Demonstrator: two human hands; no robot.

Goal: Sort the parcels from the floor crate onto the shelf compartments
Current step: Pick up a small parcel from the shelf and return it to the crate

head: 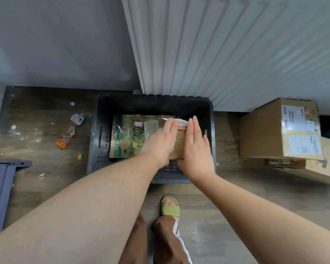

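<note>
Far to the left of the black perforated plastic crate point(154, 105), a blue-grey panel point(0, 197) cuts in at the frame edge. Nearer the crate, still on its left, an orange-and-clear flat packet point(69, 131) lies on the dark wooden floor point(46, 159). Inside the crate, toward its left wall, a flat brown parcel printed in green and wrapped in clear tape point(128, 136) lies on the bottom. Over the crate's right half, the small brown cardboard parcel point(180, 143) is held between both hands and overlaps the green-printed one; whether it rests on it cannot be told. The left hand point(160, 141) grips its left side, fingers curled over the top edge. The right hand point(195, 149) lies flat against its right side, fingers straight and together. In front of the crate, a foot in a pale green slide sandal point(170, 205) stands on the floor. Right of the crate sits a large cardboard box with white shipping labels point(280, 128), on top of further cartons. Behind the crate rises a white ribbed panel point(236, 44).
</note>
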